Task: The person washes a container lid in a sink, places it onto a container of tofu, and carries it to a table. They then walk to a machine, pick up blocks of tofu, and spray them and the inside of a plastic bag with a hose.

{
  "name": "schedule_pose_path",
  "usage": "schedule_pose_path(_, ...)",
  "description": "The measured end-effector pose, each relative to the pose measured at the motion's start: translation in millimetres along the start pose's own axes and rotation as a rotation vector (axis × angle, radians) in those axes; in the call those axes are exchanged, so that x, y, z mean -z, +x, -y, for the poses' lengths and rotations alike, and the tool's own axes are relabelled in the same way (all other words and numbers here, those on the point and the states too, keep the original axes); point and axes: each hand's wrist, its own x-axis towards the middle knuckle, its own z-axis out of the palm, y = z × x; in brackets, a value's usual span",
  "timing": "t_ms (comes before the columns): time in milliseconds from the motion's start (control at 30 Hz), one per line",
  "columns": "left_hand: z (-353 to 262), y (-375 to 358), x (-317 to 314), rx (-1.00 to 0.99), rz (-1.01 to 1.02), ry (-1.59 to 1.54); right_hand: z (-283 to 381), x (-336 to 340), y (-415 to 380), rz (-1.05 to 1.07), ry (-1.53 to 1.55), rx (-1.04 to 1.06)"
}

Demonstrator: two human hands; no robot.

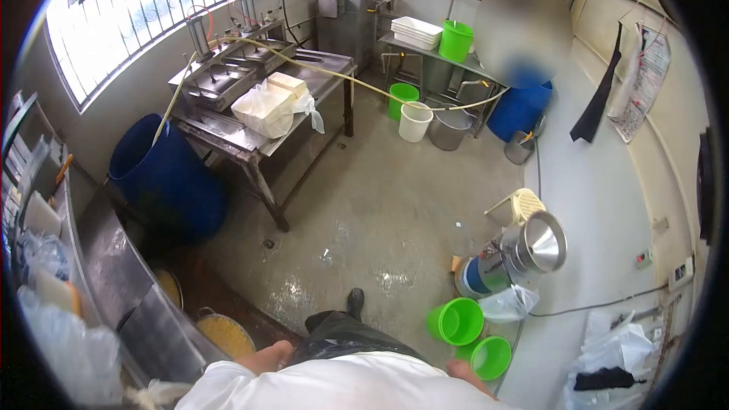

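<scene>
Left of the left hand (276, 354), near its fingers, sits a pan (247, 331); a bucket (495, 351) stands near the right hand (460, 370). Fingers wide, narrow or holding, I can't tell.

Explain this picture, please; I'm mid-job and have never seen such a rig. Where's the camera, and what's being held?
There is no robot: a person works bare-handed. The one camera sits on their head, looking forward and down, so the white shirt below is theirs. The left hand, near some yellow stuff, and right hand, by a green bucket, show only partly; whether they hold anything can't be told. Ahead, on the metal table, are pale blocks and a bag.
</scene>
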Motion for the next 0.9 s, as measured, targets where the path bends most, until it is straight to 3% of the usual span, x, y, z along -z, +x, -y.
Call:
schedule_pose_path(33, -4.2, 25.6, 5.1, 0.096, 0.014, -0.098, -14.1, 0.0, 25.6, 0.099, -0.200, 0.250)
schedule_pose_path(67, -8.3, 59.0, 22.1, 0.103, 0.013, -0.098, -1.5, -0.4, 39.5, 0.136, -0.276, 0.220)
schedule_pose_path(133, -20.9, 128.9, 61.1, -0.219, -0.017, 0.479, 41.5, 6.5, 85.0, 0.149, -0.277, 0.008)
schedule_pose_path(167, -64.3, 99.9, 96.0, 0.035, -0.158, 0.113, 63.9, 15.2, 114.0, 0.148, -0.299, -0.014)
schedule_pose_path(267, -106.9, 177.4, 145.3, -0.073, -0.179, -0.097, 158.0, 60.2, 206.8, 0.110, -0.351, 0.005)
schedule_pose_path(333, -199.1, 124.1, 234.0, -0.032, -0.157, -0.072, 260.4, 99.4, 248.0, 0.037, -0.220, -0.056)
schedule_pose_path(400, -247.2, 150.3, 289.5, -0.142, -0.221, 0.139, 292.2, 129.4, 346.5, -0.116, 0.348, -0.062)
schedule_pose_path(467, -288.6, 185.8, 338.5, -0.269, -0.305, 0.098, 373.6, 160.5, 407.6, -0.199, 0.467, -0.030)
schedule_pose_path(600, -370.3, 198.4, 427.4, -0.236, -0.464, -0.208, 464.4, 182.8, 542.4, -0.128, 0.201, 0.090)
schedule_pose_path(667, -382.3, 218.7, 446.5, -0.175, -0.521, -0.334, 475.2, 195.1, 604.8, -0.076, 0.073, 0.134)
schedule_pose_path(733, -371.1, 247.0, 441.7, -0.097, -0.581, -0.323, 495.9, 198.7, 638.1, 0.092, -0.240, 0.046)
schedule_pose_path(800, -369.3, 242.3, 462.5, -0.182, -0.152, 0.103, 538.7, 212.3, 637.0, 0.248, -0.362, 0.035)
schedule_pose_path(867, -337.4, 300.1, 431.5, -0.075, -0.308, -0.083, 555.6, 223.3, 660.8, 0.292, -0.338, 0.057)
schedule_pose_path(900, -341.4, 282.9, 440.7, 0.017, -0.351, -0.011, 564.4, 229.8, 667.9, 0.327, -0.297, 0.055)
